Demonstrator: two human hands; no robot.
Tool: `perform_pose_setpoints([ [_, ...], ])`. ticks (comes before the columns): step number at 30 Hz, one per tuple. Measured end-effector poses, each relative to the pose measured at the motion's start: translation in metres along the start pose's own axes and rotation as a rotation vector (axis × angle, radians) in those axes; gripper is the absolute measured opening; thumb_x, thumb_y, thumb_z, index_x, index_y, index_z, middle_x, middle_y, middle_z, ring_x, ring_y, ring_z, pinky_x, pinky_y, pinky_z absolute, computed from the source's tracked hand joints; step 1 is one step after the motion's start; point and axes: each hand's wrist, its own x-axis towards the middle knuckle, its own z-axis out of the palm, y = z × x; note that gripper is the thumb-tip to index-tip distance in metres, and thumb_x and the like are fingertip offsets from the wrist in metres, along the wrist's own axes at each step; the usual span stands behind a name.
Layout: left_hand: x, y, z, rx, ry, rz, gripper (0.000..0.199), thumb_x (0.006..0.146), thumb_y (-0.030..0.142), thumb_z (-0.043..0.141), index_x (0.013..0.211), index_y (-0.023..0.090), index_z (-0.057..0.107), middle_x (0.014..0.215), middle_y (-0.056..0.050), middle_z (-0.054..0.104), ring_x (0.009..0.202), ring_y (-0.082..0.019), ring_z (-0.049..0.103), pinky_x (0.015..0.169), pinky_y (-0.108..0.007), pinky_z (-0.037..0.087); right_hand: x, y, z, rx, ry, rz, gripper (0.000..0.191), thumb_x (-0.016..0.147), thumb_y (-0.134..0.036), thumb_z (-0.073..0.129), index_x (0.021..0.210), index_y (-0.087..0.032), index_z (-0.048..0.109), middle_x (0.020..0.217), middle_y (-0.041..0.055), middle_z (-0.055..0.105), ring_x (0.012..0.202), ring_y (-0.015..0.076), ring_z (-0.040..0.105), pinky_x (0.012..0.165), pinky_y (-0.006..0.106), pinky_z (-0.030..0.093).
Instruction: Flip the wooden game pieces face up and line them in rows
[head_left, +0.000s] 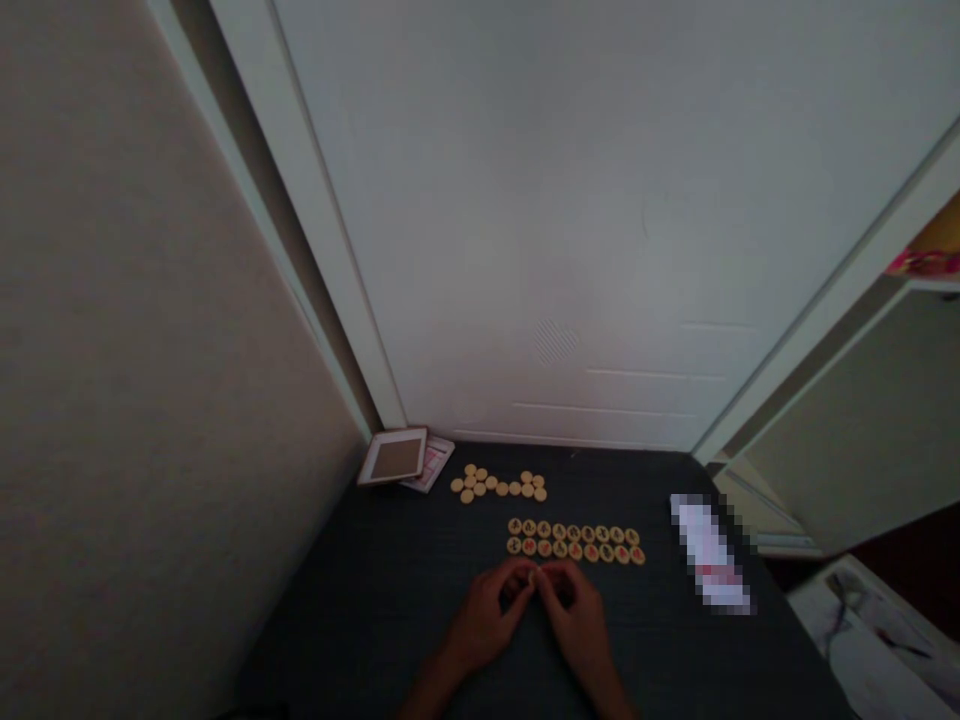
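My left hand [487,612] and my right hand [576,608] meet over the dark table, thumbs and forefingers pinched together. Between their fingertips is a small pale round Chinese chess piece [533,576], mostly covered. Just beyond the fingers, face-up Chinese chess pieces stand in two neat rows. The far row [574,533] shows dark characters; the near row [575,551] mixes red and dark ones. Farther back lies a loose group of blank-looking round pieces [491,483], some touching one another.
A shallow box or lid [392,457] lies over a pink-and-white printed board [433,464] at the table's back left. A blurred-out pale flat object [709,553] is at the right. A white panel [555,250] rises behind the dark table [390,610], with a wall [150,420] on the left.
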Motion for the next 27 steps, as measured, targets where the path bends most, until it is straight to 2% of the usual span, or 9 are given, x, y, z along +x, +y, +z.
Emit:
perform_pose_setpoints([
  [8, 0.003, 0.011, 0.000, 0.011, 0.030, -0.012, 0.024, 0.094, 0.037, 0.059, 0.109, 0.023, 0.071, 0.095, -0.002, 0.077, 0.077, -0.017, 0.068, 0.073, -0.025, 0.053, 0.001, -0.004, -0.006, 0.043, -0.070, -0.022, 0.033, 0.093, -0.052, 0.058, 0.096, -0.022, 0.072, 0.093, 0.0079, 0.075, 0.086, 0.0239, 0.072, 0.080, 0.031, 0.056],
  [15, 0.002, 0.014, -0.003, -0.036, 0.052, -0.006, 0.022, 0.096, 0.039, 0.058, 0.109, 0.025, 0.071, 0.096, -0.002, 0.078, 0.078, -0.018, 0.070, 0.075, -0.025, 0.054, 0.001, -0.010, -0.004, 0.085, -0.101, -0.027, 0.029, 0.093, -0.049, 0.061, 0.097, -0.022, 0.072, 0.091, 0.0070, 0.077, 0.084, 0.0237, 0.074, 0.078, 0.031, 0.058],
  [22, 0.004, 0.002, -0.004, -0.108, 0.030, 0.002, 0.019, 0.096, 0.038, 0.057, 0.104, 0.025, 0.069, 0.095, -0.003, 0.078, 0.086, -0.020, 0.072, 0.081, -0.028, 0.055, -0.004, -0.015, -0.001, 0.003, -0.045, -0.031, 0.023, 0.094, -0.043, 0.062, 0.097, -0.023, 0.073, 0.092, 0.0058, 0.077, 0.084, 0.0228, 0.073, 0.078, 0.030, 0.057],
  [27, 0.004, -0.005, -0.005, -0.184, 0.044, -0.008, 0.020, 0.096, 0.038, 0.057, 0.102, 0.023, 0.069, 0.092, -0.004, 0.077, 0.081, -0.020, 0.072, 0.076, -0.028, 0.057, -0.007, -0.021, 0.001, 0.001, -0.056, -0.044, 0.023, 0.093, -0.042, 0.064, 0.103, -0.024, 0.072, 0.091, 0.0047, 0.077, 0.082, 0.0214, 0.073, 0.077, 0.030, 0.057],
])
